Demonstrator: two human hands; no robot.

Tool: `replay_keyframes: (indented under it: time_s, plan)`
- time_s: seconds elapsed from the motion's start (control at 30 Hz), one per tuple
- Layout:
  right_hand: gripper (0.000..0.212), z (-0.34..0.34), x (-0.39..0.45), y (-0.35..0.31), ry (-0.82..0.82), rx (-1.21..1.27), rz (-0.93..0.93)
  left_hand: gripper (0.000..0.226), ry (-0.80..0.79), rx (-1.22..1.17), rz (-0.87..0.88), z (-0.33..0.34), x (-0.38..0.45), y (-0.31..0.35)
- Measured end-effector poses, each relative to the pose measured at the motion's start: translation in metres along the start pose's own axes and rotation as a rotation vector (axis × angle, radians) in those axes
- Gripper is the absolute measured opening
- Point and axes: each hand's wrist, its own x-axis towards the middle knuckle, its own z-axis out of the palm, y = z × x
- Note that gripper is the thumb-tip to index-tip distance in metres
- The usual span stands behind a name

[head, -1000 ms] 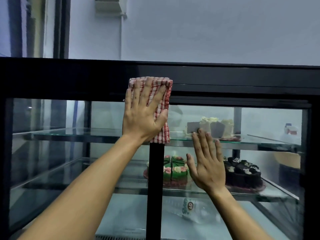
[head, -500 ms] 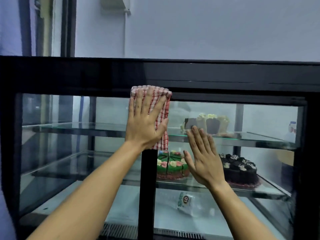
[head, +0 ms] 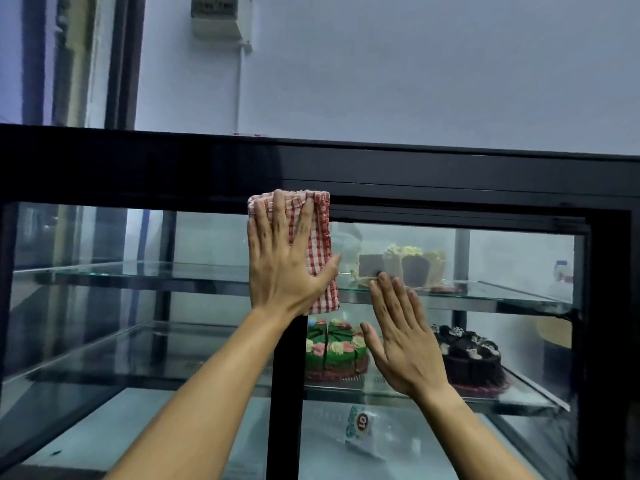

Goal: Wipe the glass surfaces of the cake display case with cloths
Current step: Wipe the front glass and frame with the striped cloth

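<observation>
Two hands are pressed flat against the display case. Wide bare glass is seen to the left, bounded above by the black top frame. The red-checked cloth, folded with its long axis vertical, is pinned under the straight-fingered left hand, its top edge touching the frame. The right hand is laid open on the right pane, beside the cloth.

The left hand presses a folded red-checked cloth flat against the display case glass, at the top edge by the black centre post. The right hand lies flat, fingers straight, on the glass beside it. Behind: a green cake and a chocolate cake on the middle shelf.
</observation>
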Motion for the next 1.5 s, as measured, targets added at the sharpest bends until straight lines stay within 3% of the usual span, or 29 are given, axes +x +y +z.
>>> replay_keyframes:
  time_s: [0.6,0.77,1.1,1.5]
  plan:
    - [0.072,0.0,-0.001,-0.003,-0.015,0.011,0.023,0.095,0.059,-0.15,-0.014,0.001,-0.024,-0.006]
    - [0.071,0.0,0.0,-0.004,-0.024,0.017,0.03,0.104,0.025,-0.052,-0.053,0.003,-0.023,-0.004]
    - [0.071,-0.005,0.0,-0.003,-0.054,0.033,0.025,0.072,0.028,-0.028,-0.012,0.007,-0.025,-0.004]
    - [0.073,-0.009,0.001,-0.004,-0.106,0.038,0.034,0.066,-0.009,-0.08,-0.001,0.004,-0.022,-0.009]
